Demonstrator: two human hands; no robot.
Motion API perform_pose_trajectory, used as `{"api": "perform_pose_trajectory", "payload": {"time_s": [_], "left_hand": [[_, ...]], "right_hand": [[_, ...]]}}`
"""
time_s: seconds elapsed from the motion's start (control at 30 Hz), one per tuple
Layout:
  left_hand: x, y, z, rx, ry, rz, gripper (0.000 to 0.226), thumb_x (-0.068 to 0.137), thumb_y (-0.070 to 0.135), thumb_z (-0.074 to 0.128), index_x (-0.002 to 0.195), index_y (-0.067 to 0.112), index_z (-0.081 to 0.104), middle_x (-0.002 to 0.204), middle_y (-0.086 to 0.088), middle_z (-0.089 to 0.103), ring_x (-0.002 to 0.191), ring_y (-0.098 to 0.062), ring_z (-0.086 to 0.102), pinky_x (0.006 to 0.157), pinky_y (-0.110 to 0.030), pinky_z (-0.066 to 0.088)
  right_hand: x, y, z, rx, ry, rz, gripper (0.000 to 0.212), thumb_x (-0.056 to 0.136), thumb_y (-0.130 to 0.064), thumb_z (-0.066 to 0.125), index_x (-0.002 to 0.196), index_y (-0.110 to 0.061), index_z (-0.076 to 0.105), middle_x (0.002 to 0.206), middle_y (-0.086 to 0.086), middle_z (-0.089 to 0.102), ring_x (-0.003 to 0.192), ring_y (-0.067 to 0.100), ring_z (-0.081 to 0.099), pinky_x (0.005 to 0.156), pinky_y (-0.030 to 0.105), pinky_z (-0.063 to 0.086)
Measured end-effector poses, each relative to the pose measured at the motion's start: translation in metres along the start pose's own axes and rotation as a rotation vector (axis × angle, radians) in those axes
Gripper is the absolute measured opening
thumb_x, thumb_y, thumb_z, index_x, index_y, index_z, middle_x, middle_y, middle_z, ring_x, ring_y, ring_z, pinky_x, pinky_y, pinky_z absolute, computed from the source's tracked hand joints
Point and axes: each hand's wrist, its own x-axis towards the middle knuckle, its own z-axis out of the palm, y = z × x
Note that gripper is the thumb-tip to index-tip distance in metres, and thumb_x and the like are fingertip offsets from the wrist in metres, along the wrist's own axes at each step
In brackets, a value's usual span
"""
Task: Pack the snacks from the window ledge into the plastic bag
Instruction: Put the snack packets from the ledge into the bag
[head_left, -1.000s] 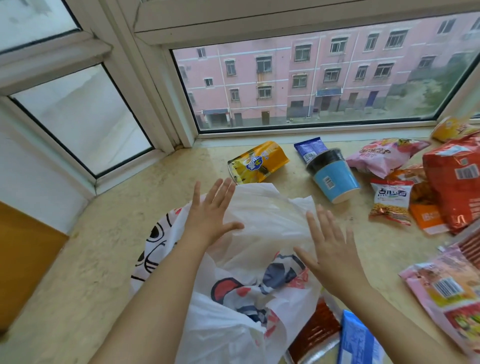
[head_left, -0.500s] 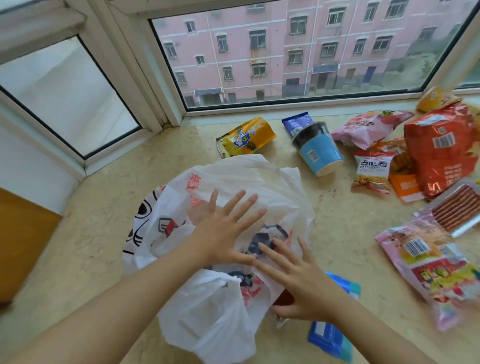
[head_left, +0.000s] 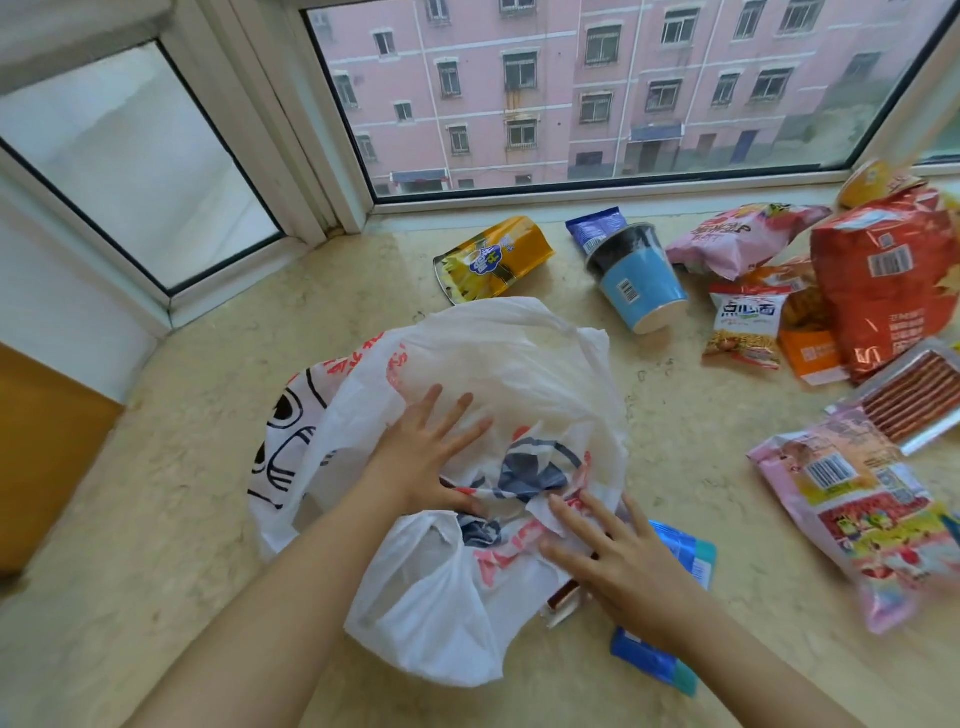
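A crumpled white plastic bag (head_left: 498, 364) with red, blue and black print lies on the beige stone ledge (head_left: 182, 467). My left hand (head_left: 423, 457) rests flat on the bag's middle, fingers spread. My right hand (head_left: 618, 566) lies on the bag's near right part, its fingertips touching the film; I cannot tell if they pinch it. Snacks lie around: a yellow pack (head_left: 493, 257), a blue cup (head_left: 639, 283) on its side, a pink bag (head_left: 732, 239), a noodle pack (head_left: 745, 325), a big red bag (head_left: 888, 275) and a blue pack (head_left: 680, 561) under my right hand.
More packs sit at the right: a sausage tray (head_left: 914, 395), a pink printed bag (head_left: 862, 509), an orange pack (head_left: 810, 353), a small dark blue packet (head_left: 595, 228). Window frames border the ledge at the back and left. A wooden panel (head_left: 47, 452) drops off at the left.
Both hands have drawn back toward me over the bag, from its far part to its middle and near side. The bag is more bunched between them.
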Motion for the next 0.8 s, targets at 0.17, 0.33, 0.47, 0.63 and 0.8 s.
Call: {"api": "perform_pose_trajectory", "payload": {"time_s": [0.17, 0.33, 0.47, 0.63, 0.8], "left_hand": [[-0.034, -0.006, -0.028, -0.051, 0.126, 0.053, 0.097, 0.07, 0.089, 0.032, 0.148, 0.046, -0.007, 0.157, 0.01, -0.021, 0.143, -0.016, -0.026, 0.117, -0.052, 0.01], [-0.091, -0.046, -0.048, -0.048, 0.034, 0.147, 0.096, 0.068, 0.089, 0.04, 0.147, 0.05, 0.004, 0.158, 0.017, -0.015, 0.147, -0.011, -0.002, 0.1, -0.027, 0.04], [-0.136, -0.079, -0.043, 0.102, -0.046, 0.146, 0.096, 0.062, 0.096, 0.034, 0.137, 0.039, 0.049, 0.148, 0.006, 0.042, 0.108, -0.009, 0.062, 0.067, -0.017, 0.051], [-0.155, -0.122, 0.01, 0.136, -0.003, 0.136, 0.071, 0.088, 0.074, 0.019, 0.15, 0.039, 0.021, 0.158, 0.001, 0.022, 0.138, -0.019, 0.037, 0.061, -0.029, 0.056], [-0.138, -0.091, 0.018, 0.134, 0.174, 0.143, 0.069, 0.086, 0.037, 0.043, 0.151, 0.027, 0.021, 0.16, -0.004, 0.014, 0.145, -0.02, 0.02, 0.044, -0.016, 0.037]], "right_hand": [[0.004, -0.009, -0.008, 0.046, 0.067, 0.028, 0.075, 0.061, -0.022, 0.082, 0.13, -0.03, 0.054, 0.145, 0.013, 0.046, 0.123, 0.038, 0.053, 0.092, 0.064, 0.044], [0.01, -0.019, -0.007, 0.105, 0.039, 0.073, 0.075, 0.056, -0.022, 0.084, 0.126, -0.031, 0.057, 0.141, 0.017, 0.049, 0.118, 0.043, 0.056, 0.088, 0.065, 0.045], [0.018, -0.029, -0.002, 0.091, 0.081, 0.087, 0.047, 0.084, -0.033, 0.045, 0.129, -0.034, 0.054, 0.144, 0.016, 0.046, 0.124, 0.043, 0.051, 0.092, 0.065, 0.043], [0.032, -0.039, 0.003, 0.076, 0.094, 0.079, 0.061, 0.074, -0.031, 0.069, 0.133, -0.036, 0.052, 0.143, 0.016, 0.048, 0.126, 0.044, 0.048, 0.092, 0.065, 0.043], [0.031, -0.046, 0.0, 0.088, 0.066, 0.081, 0.059, 0.082, -0.038, 0.058, 0.14, -0.032, 0.046, 0.148, 0.015, 0.041, 0.13, 0.043, 0.043, 0.102, 0.064, 0.035]]}}
